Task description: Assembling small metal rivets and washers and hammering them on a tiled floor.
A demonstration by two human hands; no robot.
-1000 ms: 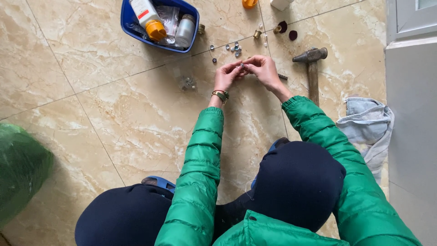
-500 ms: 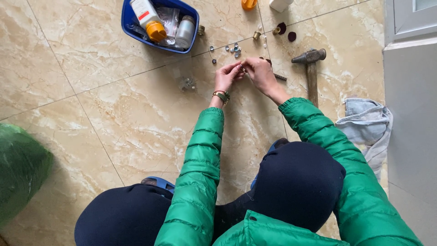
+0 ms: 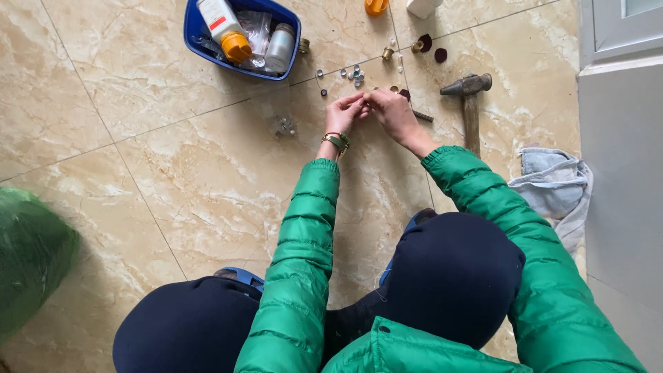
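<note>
Beside the right hand (image 3: 395,114), a hammer (image 3: 469,100) lies near a blue tray (image 3: 200,52).

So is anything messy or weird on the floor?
Nothing looks broken or spilled. Small metal bits lie scattered loose on the tile floor beyond the left hand and right hand, a hammer lies flat, and a grey cloth sits crumpled.

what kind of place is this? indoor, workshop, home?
Likely indoors in a home, work done on the floor rather than at a bench: glossy beige marble-look floor tiles, a white door or cabinet frame at the right edge, and a hammer and blue tub of bottles set out by both hands.
</note>
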